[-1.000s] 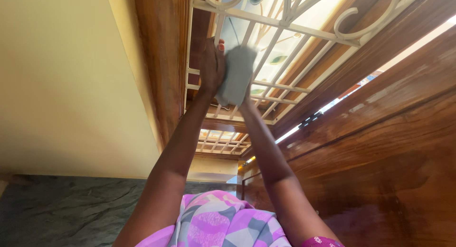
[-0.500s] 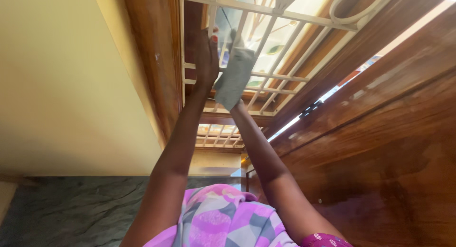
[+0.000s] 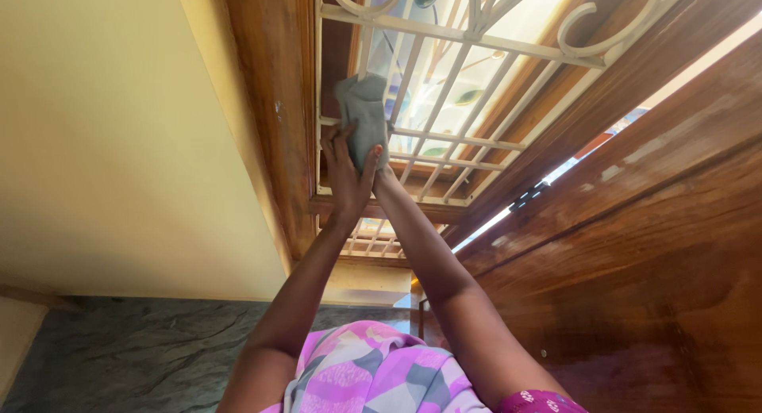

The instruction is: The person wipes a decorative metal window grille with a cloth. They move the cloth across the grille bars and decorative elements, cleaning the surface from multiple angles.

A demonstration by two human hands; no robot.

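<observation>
both hands point(image 3: 349, 171) on grey cloth point(image 3: 363, 115)

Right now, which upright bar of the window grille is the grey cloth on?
The grey cloth is on the upright bar nearest the left wooden frame; the bars further right are bare. The left hand is at the cloth's lower end.

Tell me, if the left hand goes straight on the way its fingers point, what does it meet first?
The left hand already touches the grey cloth at its fingertips. Going on, it would likely press that cloth against the cream window grille; depth is unclear.
</observation>
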